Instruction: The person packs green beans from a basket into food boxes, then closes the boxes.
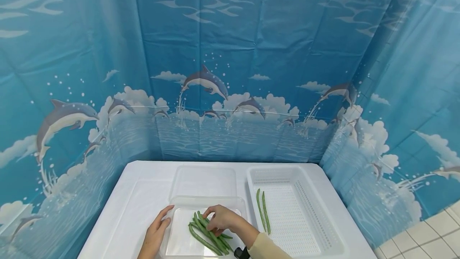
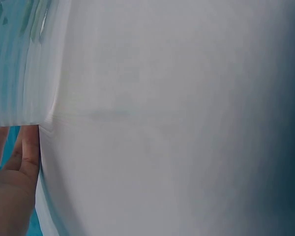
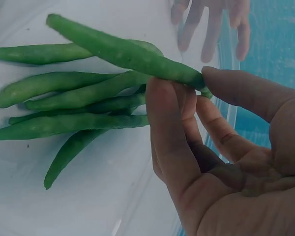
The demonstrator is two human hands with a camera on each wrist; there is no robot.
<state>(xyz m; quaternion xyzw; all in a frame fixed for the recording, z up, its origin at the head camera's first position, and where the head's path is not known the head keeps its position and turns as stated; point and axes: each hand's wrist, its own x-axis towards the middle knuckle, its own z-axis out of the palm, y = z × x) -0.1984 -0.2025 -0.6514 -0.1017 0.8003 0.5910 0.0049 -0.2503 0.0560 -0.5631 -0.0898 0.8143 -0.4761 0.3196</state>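
Note:
My right hand (image 1: 224, 220) is over a clear plastic container (image 1: 208, 200), pinching one green bean (image 3: 128, 56) near its end between thumb and fingers. Several more green beans (image 3: 54, 88) lie in a loose bundle on the container's floor, just below the held one. At the container's left side is my left hand (image 1: 155, 233), its fingertips right at the rim. In the left wrist view its fingers (image 2: 30, 147) reach up to the container's wall, fairly straight. Through the clear plastic, the left hand's fingers also show at the top of the right wrist view.
To the right of the container stands a white perforated basket (image 1: 325, 215), with two green beans (image 1: 265, 213) lying along its left side. A flat translucent lid (image 1: 203, 181) rests behind the container. All sit on a white-covered table (image 1: 122, 211), with a blue dolphin-print curtain (image 1: 230, 43) around it.

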